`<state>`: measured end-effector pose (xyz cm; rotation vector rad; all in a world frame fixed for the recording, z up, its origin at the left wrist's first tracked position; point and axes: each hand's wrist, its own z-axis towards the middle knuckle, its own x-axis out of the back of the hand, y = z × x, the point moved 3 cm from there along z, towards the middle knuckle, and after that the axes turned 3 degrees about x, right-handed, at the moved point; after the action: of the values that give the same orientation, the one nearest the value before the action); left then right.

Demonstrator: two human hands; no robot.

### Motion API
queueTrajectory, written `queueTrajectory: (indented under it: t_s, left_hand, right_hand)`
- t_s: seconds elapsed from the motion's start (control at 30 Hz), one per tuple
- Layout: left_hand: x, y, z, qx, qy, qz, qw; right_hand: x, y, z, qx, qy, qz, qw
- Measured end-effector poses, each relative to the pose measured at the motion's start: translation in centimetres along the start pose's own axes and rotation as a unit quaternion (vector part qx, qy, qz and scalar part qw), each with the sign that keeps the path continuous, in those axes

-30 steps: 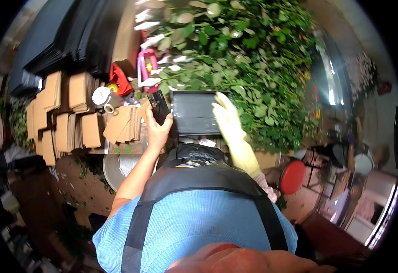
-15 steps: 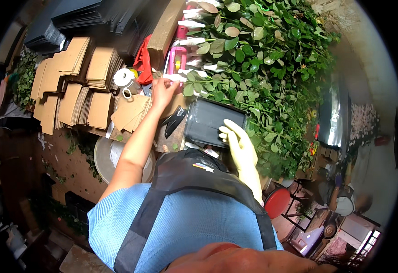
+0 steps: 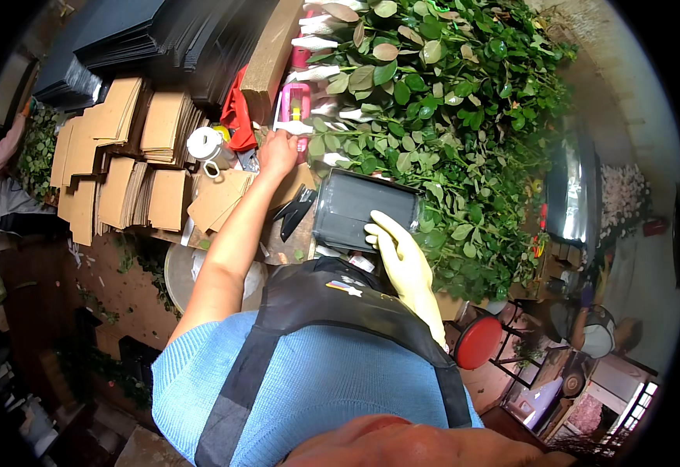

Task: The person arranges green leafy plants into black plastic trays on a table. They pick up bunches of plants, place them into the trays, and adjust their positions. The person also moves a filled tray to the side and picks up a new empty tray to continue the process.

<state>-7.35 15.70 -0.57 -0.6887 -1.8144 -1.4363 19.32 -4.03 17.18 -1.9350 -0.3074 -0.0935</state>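
Apron print: your black apron (image 3: 309, 311) carries a coloured stripe and a white star, with small pale marks above them too fine to read.
White slip (image 3: 361, 263): at 6 o'clock of the tray, by its near edge; any writing is too small to make out.
Black tray (image 3: 355, 204): lies on the worktop (image 3: 284, 247) in front of you, slightly turned, just beyond your apron.
Right hand (image 3: 404, 261): in a pale yellow glove at the tray's 5 o'clock corner, fingers extended over its edge, grasping nothing visible.
Left hand (image 3: 278, 156): bare, at 10 o'clock of the tray, fingers bent by a white wrapped stem end (image 3: 293, 128); you cannot tell from here whether they pinch anything.
Pink tape dispenser (image 3: 306, 95): at 11 o'clock, just past your left fingers.
Black stapler (image 3: 299, 207): at 9 o'clock, near the tray.
Leafy stems (image 3: 449, 117): heaped from 12 to 3 o'clock.
Cardboard stacks (image 3: 169, 128): toward 9 o'clock, beyond a white tumbler (image 3: 205, 145).
Changed: a second ago your left hand held a black object beside the tray; now it is up near the dispenser. Your glove, then upright along the tray's right side, now reaches over its near corner.
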Motion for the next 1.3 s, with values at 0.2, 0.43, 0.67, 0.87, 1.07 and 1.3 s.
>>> queueTrajectory:
  t_s: [0.2,0.43,0.67,0.87,1.07,1.3]
  left_hand:
    - [1.7,2.4,1.1,-0.012,0.033,-0.120,0.992]
    - [1.3,4.8,4.1,0.012,-0.051,-0.569,0.821]
    - [5.4,9.7,-1.3,-0.019,-0.164,-0.663,0.730]
    - [1.3,8.8,-1.6,0.141,-0.183,-0.576,0.784]
    - [-1.5,4.6,0.2,-0.040,0.111,-0.361,0.925]
    - [1.8,-0.5,0.0,0.009,0.034,-0.023,0.999]
  right_hand:
    - [-1.7,-4.5,1.7,0.096,-0.027,-0.050,0.994]
    - [3.1,-4.5,17.2,0.308,0.154,-0.472,0.811]
    - [12.0,-0.5,23.1,0.146,0.171,-0.667,0.710]
    - [19.0,-5.3,22.0,0.139,0.226,-0.663,0.700]
    - [24.2,5.3,24.3,-0.030,0.143,-0.699,0.700]
    - [22.3,1.0,20.6,0.046,0.091,-0.626,0.773]
